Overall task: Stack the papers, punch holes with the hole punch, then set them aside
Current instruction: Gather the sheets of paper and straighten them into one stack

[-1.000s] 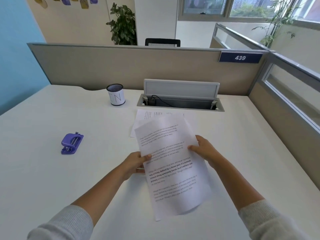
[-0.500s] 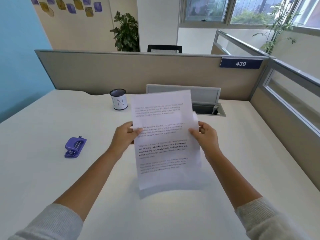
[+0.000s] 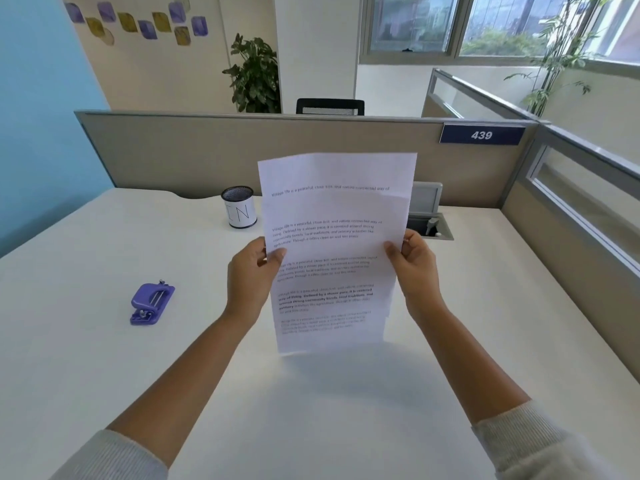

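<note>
Currently the papers [image 3: 334, 251] are held upright above the desk [image 3: 104, 375], lifted clear of its surface. The left hand [image 3: 251, 278] pinches the left edge, thumb in front and fingers behind; the right hand [image 3: 414, 268] pinches the right edge the same way. Both hands are closed on the sheets at about mid-height.

Handling: the sheets look thin, light and flexible. They bow easily and will slide against one another, so the offset edges visible at the top and lower right need squaring, probably by tapping the lower edge on the desk. Grip at the two long edges, as now, to prevent sagging; a single-corner hold would let the stack fan out.

Count: at least two sheets, judged from the stepped edges; the exact number cannot be told. One hole punch [image 3: 152, 304], purple, lies on the desk well to the left, untouched. One mesh cup [image 3: 239, 206] stands near the partition
</note>
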### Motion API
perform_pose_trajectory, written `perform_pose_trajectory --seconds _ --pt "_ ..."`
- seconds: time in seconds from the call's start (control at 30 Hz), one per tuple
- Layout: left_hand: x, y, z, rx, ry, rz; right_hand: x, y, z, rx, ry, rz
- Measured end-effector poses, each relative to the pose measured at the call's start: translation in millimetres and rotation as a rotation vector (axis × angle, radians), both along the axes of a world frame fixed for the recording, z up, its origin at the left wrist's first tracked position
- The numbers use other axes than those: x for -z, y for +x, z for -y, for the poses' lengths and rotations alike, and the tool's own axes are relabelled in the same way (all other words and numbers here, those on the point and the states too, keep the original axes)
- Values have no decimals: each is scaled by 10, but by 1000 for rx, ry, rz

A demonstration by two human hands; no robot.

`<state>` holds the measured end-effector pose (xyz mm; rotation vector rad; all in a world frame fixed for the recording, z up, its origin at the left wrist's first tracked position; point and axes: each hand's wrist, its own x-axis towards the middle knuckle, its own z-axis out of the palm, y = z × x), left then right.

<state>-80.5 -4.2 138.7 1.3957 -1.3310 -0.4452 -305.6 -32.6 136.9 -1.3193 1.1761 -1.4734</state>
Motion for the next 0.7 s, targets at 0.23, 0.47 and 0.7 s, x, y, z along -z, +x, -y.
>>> perform_pose_trajectory --seconds 0.23,0.47,0.7 --pt "-149 -78 -92 -97 -178 20 -181 61 -3 -17 -135 46" --pt "264 -84 -93 -75 -8 23 194 105 -4 -49 -14 -52" --pt "564 -44 -65 -69 140 -41 546 124 13 -90 211 -210"
